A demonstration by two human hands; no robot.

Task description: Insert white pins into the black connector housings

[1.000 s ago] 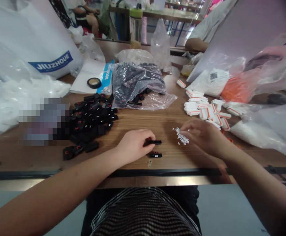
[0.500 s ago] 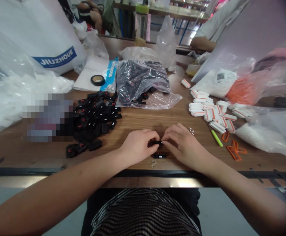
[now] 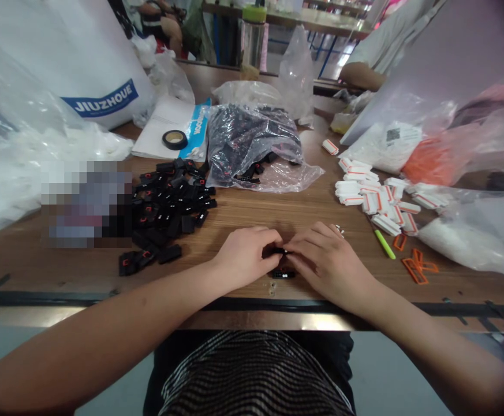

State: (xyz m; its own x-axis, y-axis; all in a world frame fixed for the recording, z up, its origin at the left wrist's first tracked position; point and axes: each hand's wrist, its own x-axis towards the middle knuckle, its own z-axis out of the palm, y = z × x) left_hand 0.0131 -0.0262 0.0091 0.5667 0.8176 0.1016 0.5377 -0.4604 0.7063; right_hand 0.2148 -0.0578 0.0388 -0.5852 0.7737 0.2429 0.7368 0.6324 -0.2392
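My left hand (image 3: 247, 256) is closed, thumb and forefinger pinching a small black connector housing (image 3: 280, 251) just above the table. Against the right end of that housing, the fingertips of my right hand (image 3: 327, 254) are pressed together; whatever is between them is too small and covered to name. A second black connector housing (image 3: 283, 275), with two white dots on its face, lies on the table right below my fingers. Several tiny white pieces (image 3: 339, 231) lie beyond my right hand, partly hidden by it.
A pile of black housings (image 3: 169, 202) lies left, behind it a black tape roll (image 3: 174, 140). A clear bag of black parts (image 3: 252, 138) stands ahead. To the right are white parts with orange strips (image 3: 370, 196), a green pen-like tool (image 3: 384, 244) and orange frames (image 3: 415, 270).
My right hand has shifted slightly, its fingers now further over the housing's end and the tiny white pieces. My left hand keeps its pinch. The whole view has moved a little.
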